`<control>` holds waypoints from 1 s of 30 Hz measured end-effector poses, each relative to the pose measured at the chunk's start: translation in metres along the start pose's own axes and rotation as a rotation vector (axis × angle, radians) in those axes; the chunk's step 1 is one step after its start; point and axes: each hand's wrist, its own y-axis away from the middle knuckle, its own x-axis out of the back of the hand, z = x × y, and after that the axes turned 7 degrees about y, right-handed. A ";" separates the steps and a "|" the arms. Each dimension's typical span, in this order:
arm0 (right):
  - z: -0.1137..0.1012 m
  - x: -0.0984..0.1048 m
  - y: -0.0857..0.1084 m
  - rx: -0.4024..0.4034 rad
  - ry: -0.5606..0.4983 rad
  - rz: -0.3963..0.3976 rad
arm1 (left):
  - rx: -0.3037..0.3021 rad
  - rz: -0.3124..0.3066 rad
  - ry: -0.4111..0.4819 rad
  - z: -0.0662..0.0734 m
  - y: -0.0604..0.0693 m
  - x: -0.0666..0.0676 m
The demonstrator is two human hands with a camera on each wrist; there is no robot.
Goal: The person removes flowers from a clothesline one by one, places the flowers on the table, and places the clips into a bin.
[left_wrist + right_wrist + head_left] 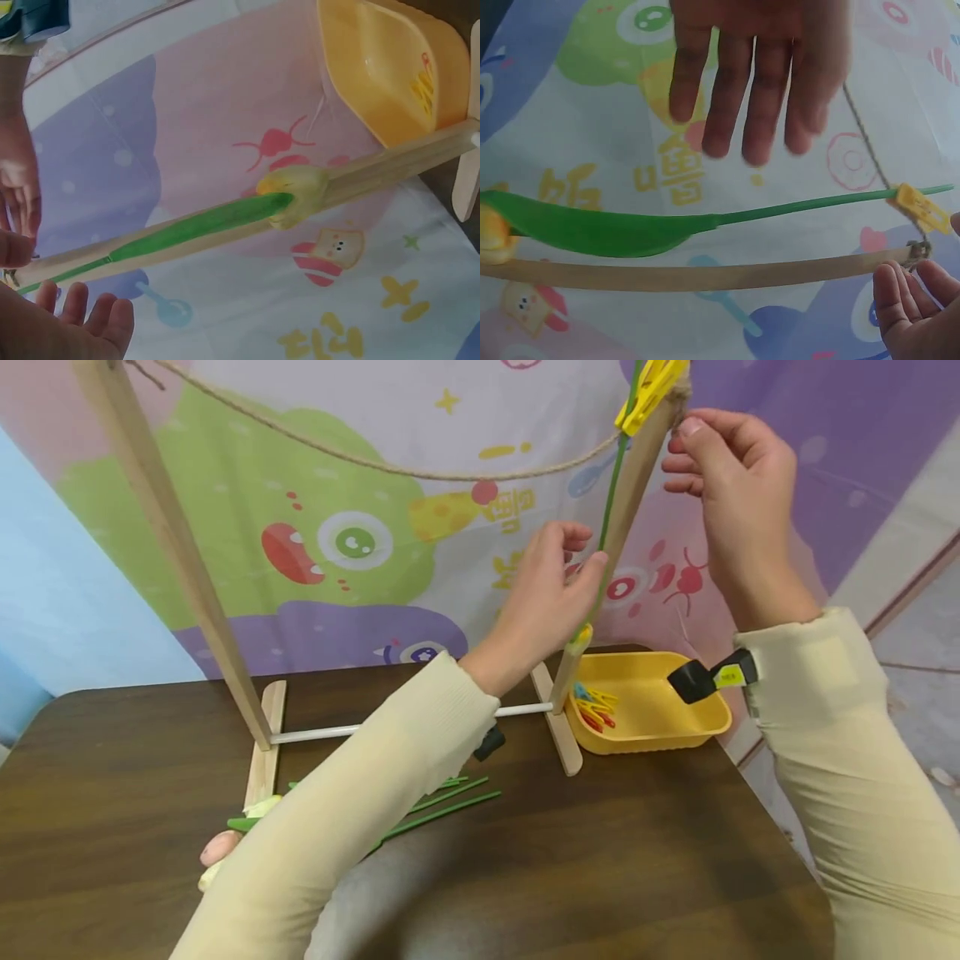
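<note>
A yellow clothespin [651,397] holds the green stem [617,485] of an artificial tulip on a rope [390,468]. The tulip hangs head down beside a wooden post; its yellow blossom [296,191] and green leaf [607,225] are low along it. Beside the stem is my left hand [551,589], fingers loosely bent in the head view and spread apart in the right wrist view. My right hand [742,485] is by the rope knot [919,251] at the post's top, close to the clothespin, fingers loosely curved. Whether its fingertips touch the knot is hard to tell.
The wooden rack has a left post [176,552] and a white crossbar [315,734]. A yellow basket [645,743] at its right foot contains several coloured clothespins [595,703]. More tulips [220,847] lie on the dark table [637,852], partly behind my left sleeve. Cartoon cloth hangs behind.
</note>
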 end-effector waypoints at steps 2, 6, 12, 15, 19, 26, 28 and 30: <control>-0.004 -0.003 -0.003 0.013 0.008 0.005 | 0.008 -0.003 -0.012 0.002 -0.004 -0.002; -0.011 -0.006 -0.006 0.047 0.022 0.012 | 0.011 -0.017 -0.029 0.006 -0.009 -0.005; -0.025 -0.012 -0.011 0.109 0.048 0.004 | 0.001 -0.014 -0.047 0.010 -0.016 -0.006; -0.031 -0.015 -0.013 0.131 0.055 -0.015 | 0.005 -0.001 -0.034 0.010 -0.019 -0.005; -0.038 -0.020 -0.015 0.107 0.111 -0.034 | 0.021 0.007 -0.022 0.009 -0.024 -0.004; -0.045 -0.026 -0.022 0.049 0.276 -0.049 | 0.021 0.021 0.008 0.010 -0.033 -0.002; -0.046 -0.026 -0.025 0.052 0.299 -0.053 | 0.011 0.022 0.038 0.011 -0.035 -0.002; -0.047 -0.026 -0.027 0.045 0.321 -0.061 | 0.007 0.022 0.064 0.012 -0.037 -0.002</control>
